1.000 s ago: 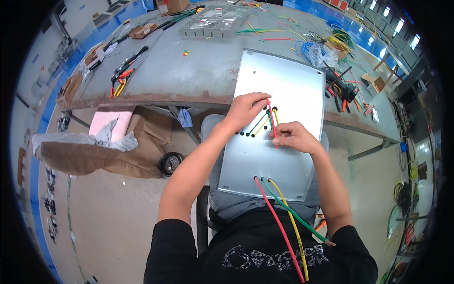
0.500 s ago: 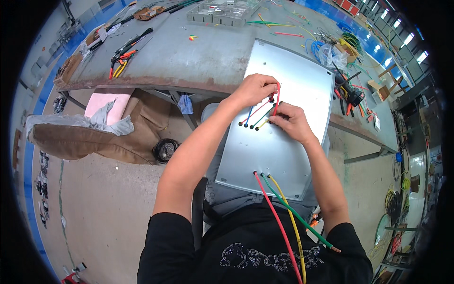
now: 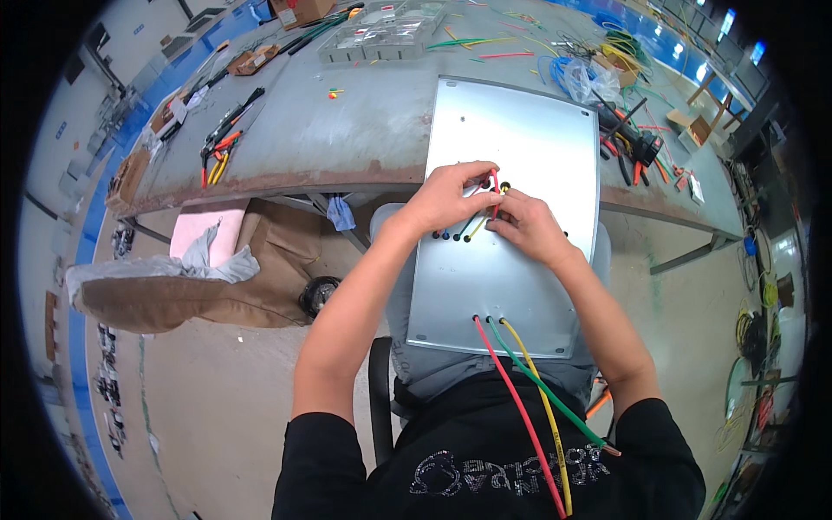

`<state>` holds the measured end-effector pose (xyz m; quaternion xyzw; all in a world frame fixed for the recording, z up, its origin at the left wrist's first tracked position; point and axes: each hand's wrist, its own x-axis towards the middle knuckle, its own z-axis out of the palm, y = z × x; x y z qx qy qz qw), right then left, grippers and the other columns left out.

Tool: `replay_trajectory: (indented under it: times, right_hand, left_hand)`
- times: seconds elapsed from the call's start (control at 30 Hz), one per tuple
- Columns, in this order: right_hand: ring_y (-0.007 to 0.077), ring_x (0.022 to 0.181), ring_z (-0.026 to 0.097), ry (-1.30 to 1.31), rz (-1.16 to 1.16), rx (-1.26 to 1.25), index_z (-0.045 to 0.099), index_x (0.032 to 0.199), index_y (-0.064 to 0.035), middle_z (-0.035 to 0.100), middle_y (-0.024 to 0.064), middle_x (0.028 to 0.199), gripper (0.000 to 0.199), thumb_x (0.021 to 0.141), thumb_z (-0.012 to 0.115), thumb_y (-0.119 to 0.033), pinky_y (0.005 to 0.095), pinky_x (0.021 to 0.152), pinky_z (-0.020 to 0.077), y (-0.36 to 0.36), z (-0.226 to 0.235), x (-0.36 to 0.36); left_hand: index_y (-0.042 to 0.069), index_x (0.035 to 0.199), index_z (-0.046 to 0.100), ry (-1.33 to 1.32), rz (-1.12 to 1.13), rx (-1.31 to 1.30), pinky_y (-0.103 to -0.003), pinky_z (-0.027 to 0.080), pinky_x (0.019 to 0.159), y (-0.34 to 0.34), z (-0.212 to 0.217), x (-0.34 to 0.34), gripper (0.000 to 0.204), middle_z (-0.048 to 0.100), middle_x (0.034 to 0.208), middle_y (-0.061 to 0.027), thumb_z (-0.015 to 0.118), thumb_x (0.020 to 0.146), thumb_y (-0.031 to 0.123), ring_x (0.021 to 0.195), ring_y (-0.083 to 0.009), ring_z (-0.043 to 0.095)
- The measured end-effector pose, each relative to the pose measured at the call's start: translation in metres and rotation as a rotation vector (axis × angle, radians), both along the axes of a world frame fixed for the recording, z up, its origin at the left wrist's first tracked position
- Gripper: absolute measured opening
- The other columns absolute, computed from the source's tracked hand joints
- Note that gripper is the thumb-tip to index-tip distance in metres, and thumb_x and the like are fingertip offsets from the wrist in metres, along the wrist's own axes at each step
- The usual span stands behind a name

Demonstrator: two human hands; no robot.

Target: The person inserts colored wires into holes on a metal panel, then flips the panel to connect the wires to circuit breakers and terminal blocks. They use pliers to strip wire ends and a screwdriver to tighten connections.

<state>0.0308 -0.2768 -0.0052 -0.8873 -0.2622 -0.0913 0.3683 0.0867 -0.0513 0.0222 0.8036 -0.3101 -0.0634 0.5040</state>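
A pale metal panel [image 3: 485, 282] rests across my lap and leans on the table's edge. Over its middle, a short red wire [image 3: 495, 180] stands up between my hands. Fingers of my left hand [image 3: 452, 198] are closed on its upper part. Lower down, my right hand [image 3: 530, 227] pinches the same wire from the right. Below them, short coloured wires, among them a yellow wire [image 3: 475, 228], run into a row of small black-rimmed holes; my fingers partly cover them. From the panel's near end, long red [image 3: 513, 394], green [image 3: 563, 407] and yellow [image 3: 544, 400] wires reach toward my chest.
On the grey table [image 3: 364, 121] lie pliers with orange and yellow handles [image 3: 221, 156], a clear compartment box [image 3: 381, 35] and wire scraps. To the right are a black power tool [image 3: 643, 147] and a plastic bag [image 3: 594, 80]. A brown padded chair [image 3: 191, 299] stands left.
The red wire's upper end is lower and its loop is less visible. My right hand has moved up the wire, close against my left. The view has shifted slightly.
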Motion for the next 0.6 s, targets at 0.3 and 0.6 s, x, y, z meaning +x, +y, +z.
replay_trajectory:
  times: [0.3,0.6]
  right_hand:
    - [0.0198,0.076,0.065,0.004,-0.056,0.184,0.078,0.103,-0.0038,0.068,0.0086,0.093,0.018,0.089,0.068,0.004,0.0334,0.070,0.0524,-0.021,-0.010,-0.006]
    - [0.0128,0.081,0.067,-0.049,-0.283,0.486,0.078,0.102,-0.0002,0.070,0.0059,0.096,0.013,0.093,0.068,0.003,0.0270,0.070,0.0530,-0.059,-0.016,-0.026]
  left_hand:
    - [0.003,0.140,0.067,-0.603,0.042,0.181,-0.046,0.049,0.118,-0.005,-0.041,-0.037,0.055,0.069,0.142,-0.0180,0.084,0.089,0.014,0.133,-0.0345,0.066]
    - [0.001,0.136,0.071,-0.441,0.157,-0.053,-0.046,0.039,0.124,-0.069,0.031,0.028,0.044,0.066,0.147,-0.0240,0.067,0.106,0.033,0.141,-0.0423,0.058]
